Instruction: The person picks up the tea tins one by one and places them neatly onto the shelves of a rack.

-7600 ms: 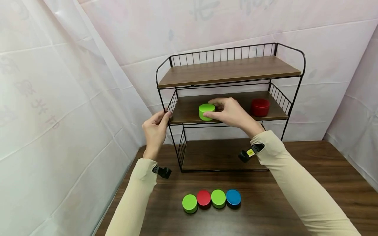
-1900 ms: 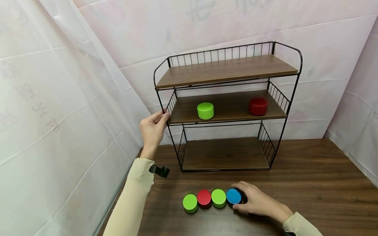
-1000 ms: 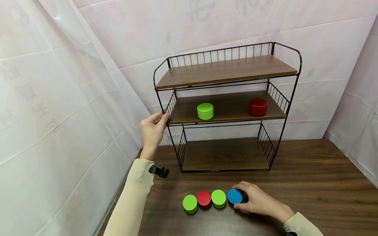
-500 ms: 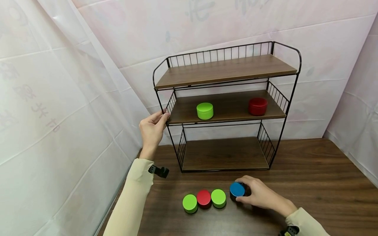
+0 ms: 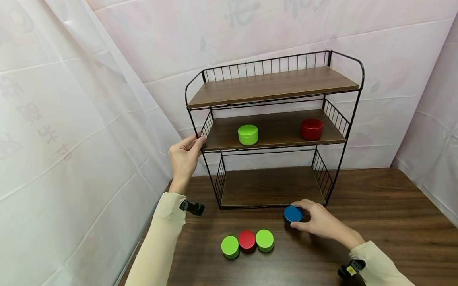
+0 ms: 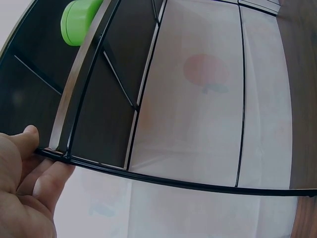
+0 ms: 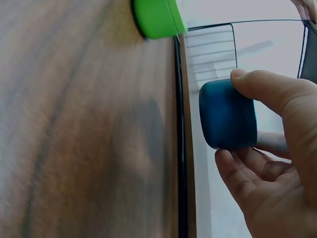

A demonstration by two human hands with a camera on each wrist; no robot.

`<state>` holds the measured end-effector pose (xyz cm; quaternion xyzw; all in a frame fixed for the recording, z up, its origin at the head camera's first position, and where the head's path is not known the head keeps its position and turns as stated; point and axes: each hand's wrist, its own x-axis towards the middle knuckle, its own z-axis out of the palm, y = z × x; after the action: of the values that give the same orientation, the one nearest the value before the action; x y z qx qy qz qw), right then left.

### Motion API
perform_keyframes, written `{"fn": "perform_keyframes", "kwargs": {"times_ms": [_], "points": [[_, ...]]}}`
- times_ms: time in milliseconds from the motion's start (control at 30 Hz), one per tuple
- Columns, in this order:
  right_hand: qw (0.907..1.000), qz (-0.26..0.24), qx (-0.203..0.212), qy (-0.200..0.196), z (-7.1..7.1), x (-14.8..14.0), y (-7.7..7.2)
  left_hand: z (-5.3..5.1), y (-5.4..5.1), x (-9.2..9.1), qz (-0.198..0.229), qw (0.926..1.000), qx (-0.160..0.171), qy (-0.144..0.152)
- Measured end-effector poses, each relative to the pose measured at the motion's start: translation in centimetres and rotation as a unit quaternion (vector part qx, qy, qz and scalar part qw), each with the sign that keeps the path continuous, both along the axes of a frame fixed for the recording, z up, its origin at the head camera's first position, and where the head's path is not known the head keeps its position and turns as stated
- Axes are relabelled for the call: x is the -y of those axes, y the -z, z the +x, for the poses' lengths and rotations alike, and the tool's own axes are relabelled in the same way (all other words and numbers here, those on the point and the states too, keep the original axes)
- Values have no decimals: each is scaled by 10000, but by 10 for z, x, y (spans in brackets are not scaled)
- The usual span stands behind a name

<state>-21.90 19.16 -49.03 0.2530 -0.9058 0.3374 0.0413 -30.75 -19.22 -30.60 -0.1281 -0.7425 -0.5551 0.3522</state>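
Observation:
My right hand (image 5: pixel 320 220) pinches a round blue tin (image 5: pixel 292 214) between thumb and fingers, just in front of the rack's bottom shelf. In the right wrist view the blue tin (image 7: pixel 229 115) is held off the table. My left hand (image 5: pixel 184 158) grips the left post of the black wire rack (image 5: pixel 280 143) at the middle shelf; the left wrist view shows thumb and fingers (image 6: pixel 49 186) round the frame. On the middle shelf stand a green tin (image 5: pixel 248 135) and, farther right, a red tin (image 5: pixel 311 129).
On the table (image 5: pixel 386 214), in front of the rack, a green tin (image 5: pixel 230 247), a red tin (image 5: pixel 247 241) and another green tin (image 5: pixel 264 240) stand in a row. White sheeting (image 5: pixel 89 119) hangs at the left and behind.
The right hand left the middle shelf, took the blue tin from the row's right end, and has moved it up and slightly right, towards the rack. The left hand stays on the post.

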Motion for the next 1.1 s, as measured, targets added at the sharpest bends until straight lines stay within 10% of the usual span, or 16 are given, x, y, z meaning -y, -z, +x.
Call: {"fn": "perform_keyframes", "kwargs": {"times_ms": [1100], "points": [[9941, -370, 158, 1003, -40, -31, 2, 1, -1, 0, -14, 10000, 23, -1]]}}
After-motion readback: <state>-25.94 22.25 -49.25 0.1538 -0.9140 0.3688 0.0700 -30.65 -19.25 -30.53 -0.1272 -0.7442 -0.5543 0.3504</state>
